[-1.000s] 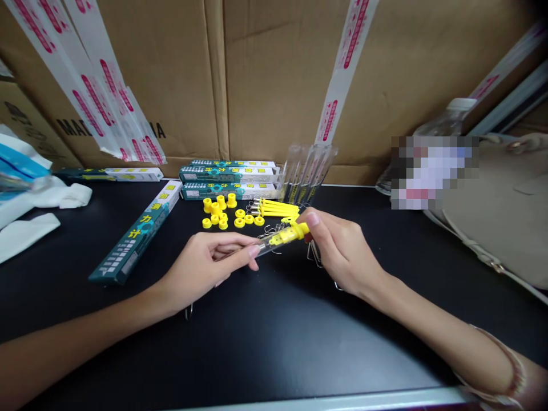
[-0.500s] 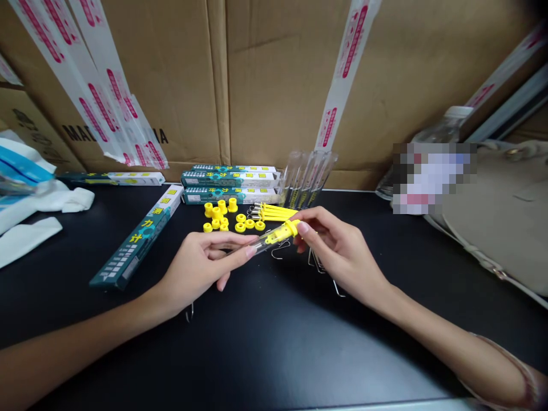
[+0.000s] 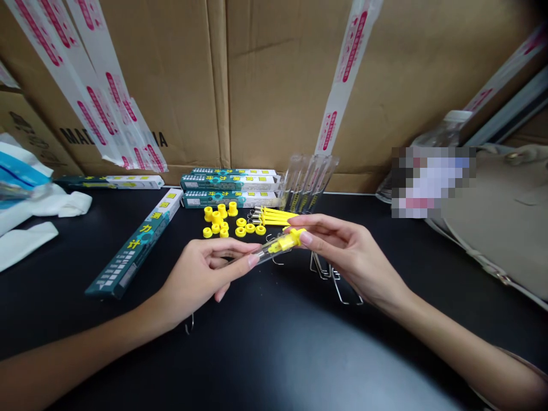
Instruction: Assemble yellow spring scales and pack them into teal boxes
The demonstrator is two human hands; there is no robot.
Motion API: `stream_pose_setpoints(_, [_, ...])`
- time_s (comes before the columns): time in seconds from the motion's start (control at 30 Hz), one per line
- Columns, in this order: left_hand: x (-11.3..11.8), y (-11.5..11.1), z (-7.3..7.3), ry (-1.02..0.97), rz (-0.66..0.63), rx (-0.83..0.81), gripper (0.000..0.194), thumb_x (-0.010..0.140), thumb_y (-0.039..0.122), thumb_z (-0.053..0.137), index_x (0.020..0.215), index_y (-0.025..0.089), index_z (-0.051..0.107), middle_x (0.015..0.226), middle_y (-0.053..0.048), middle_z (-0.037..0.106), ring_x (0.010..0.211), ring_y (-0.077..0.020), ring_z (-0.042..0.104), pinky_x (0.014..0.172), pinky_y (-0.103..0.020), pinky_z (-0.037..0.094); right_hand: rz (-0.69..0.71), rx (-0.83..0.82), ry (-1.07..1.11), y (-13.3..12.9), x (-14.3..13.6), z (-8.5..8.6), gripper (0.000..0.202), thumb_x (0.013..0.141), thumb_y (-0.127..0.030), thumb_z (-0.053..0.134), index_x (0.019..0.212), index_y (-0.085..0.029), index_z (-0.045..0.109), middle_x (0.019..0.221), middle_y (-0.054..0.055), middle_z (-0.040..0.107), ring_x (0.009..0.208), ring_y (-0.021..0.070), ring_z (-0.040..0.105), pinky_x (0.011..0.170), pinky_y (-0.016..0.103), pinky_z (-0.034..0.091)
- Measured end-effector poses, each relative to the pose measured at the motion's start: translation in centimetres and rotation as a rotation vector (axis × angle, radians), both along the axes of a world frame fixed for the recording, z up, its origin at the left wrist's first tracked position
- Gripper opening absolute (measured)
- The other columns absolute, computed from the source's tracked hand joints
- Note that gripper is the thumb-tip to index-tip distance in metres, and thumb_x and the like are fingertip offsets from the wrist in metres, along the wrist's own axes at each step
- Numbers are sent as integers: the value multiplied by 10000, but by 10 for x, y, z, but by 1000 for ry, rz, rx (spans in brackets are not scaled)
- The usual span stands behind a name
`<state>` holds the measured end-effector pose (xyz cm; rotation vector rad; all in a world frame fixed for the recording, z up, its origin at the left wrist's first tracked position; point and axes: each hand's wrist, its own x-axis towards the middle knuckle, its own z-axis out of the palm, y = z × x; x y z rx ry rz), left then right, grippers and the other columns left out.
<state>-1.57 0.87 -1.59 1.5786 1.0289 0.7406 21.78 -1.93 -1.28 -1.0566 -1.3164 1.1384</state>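
My left hand [image 3: 209,274] is closed around a clear tube of a spring scale [image 3: 264,251], held slanting up to the right. A yellow piece shows inside the tube's upper end. On that end is a yellow cap [image 3: 294,237], pinched between thumb and fingers of my right hand [image 3: 342,245]. A metal hook [image 3: 189,324] shows below my left wrist. Just beyond my hands lie several yellow rods [image 3: 276,217] with metal springs, plus several yellow caps and rings [image 3: 221,212]. Bent wire hooks [image 3: 327,271] lie under my right hand, partly hidden.
Clear tubes [image 3: 306,182] stand against the cardboard box [image 3: 274,85] at the back. Printed narrow boxes [image 3: 231,182] are stacked beside them, and another box [image 3: 137,242] lies at the left. White-and-blue packaging [image 3: 25,182] is far left; a bottle [image 3: 443,134] and beige bag [image 3: 496,211] are at the right.
My right hand has shifted slightly right and down on the yellow cap, which now shows more of its stepped shape. The left hand keeps its grip on the tube.
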Motion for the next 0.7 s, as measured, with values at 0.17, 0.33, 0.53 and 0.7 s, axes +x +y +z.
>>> stream_pose_setpoints(0.17, [0,0,-1,19,5,4,330,787,391,734,1023,163,765,484,50,540,369,-46,369,403,-192,241,21,31,-8,0,-1,0,221,797,-304,773,1003,-227,748,1079,48,753,1014,205,686,960,346,525])
stream_pose_setpoints(0.33, [1,-1,-2,78,40,24,361,782,412,726,1038,161,765,460,56,506,378,-53,359,426,-202,242,-20,67,-98,1,-4,-4,231,781,-356,774,969,-225,746,1008,46,748,909,206,697,852,336,550])
stream_pose_setpoints(0.53, [0,-3,-2,126,59,36,389,792,435,702,1064,163,759,456,61,467,395,-64,339,433,-211,246,-37,38,-118,2,-5,-7,281,762,-386,783,963,-200,718,894,42,742,801,187,701,783,329,573])
stream_pose_setpoints(0.7, [0,-5,-1,136,47,48,399,792,449,698,1067,167,759,453,63,451,399,-72,337,433,-217,263,-20,-85,38,0,-7,-4,286,736,-362,815,939,-185,717,846,32,746,750,160,710,777,304,590])
